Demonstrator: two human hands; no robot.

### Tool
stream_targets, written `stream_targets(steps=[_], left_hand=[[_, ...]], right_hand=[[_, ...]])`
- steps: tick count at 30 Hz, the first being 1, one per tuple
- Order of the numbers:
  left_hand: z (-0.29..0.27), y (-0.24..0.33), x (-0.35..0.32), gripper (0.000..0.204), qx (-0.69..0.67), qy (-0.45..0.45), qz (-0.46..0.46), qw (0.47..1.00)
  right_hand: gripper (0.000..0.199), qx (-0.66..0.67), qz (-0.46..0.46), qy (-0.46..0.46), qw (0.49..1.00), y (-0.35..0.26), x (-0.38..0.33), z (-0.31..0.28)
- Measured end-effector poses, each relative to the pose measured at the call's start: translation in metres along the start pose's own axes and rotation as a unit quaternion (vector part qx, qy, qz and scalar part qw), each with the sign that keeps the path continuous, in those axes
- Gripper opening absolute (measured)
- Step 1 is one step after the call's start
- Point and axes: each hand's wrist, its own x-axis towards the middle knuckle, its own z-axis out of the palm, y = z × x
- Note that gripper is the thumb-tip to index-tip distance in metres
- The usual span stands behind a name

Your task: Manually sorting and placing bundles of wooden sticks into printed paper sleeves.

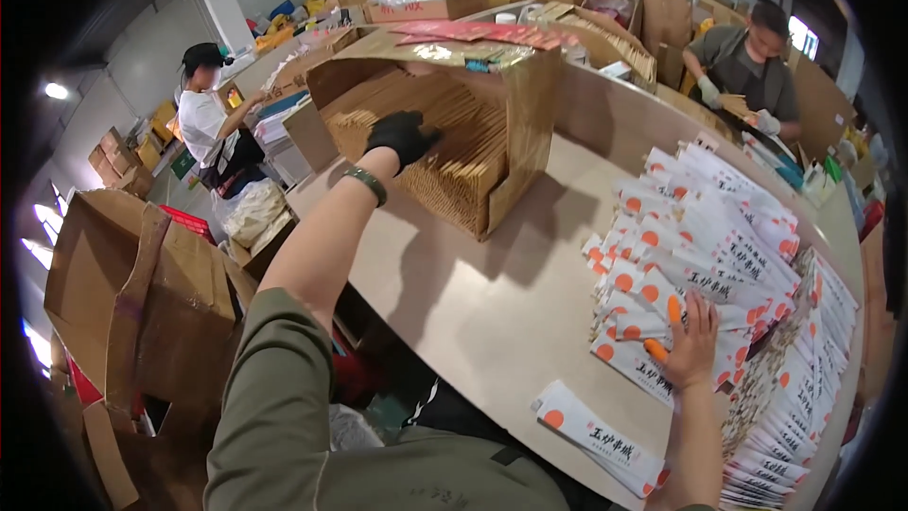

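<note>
My left hand, in a black glove, reaches into an open cardboard box lying on its side. It is over tightly packed thin brown sticks that look like wooden chopsticks; its dark fingers blur together. My bare right hand lies with fingers apart on a pile of narrow white paper sleeves printed with orange dots and dark lettering. Orange finger covers sit on its thumb and index finger. A few more sleeves lie apart, nearer to me.
The pale table curves around me, with a raised rim at the back. Rows of sleeves line its right edge. An open carton stands at the left. One co-worker stands at far left, another at far right holding sticks.
</note>
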Motion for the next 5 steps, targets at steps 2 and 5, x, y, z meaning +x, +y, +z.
stream_targets(steps=[2, 5], left_hand=[[0.003, 0.026, 0.021, 0.055, 0.015, -0.014, 0.027, 0.999], [0.002, 0.061, 0.048, 0.069, 0.064, -0.253, 0.105, 0.960]], right_hand=[[0.074, 0.003, 0.004, 0.020, 1.000, 0.000, -0.001, 0.003], [0.074, 0.003, 0.008, 0.022, 1.000, 0.003, 0.003, 0.003]])
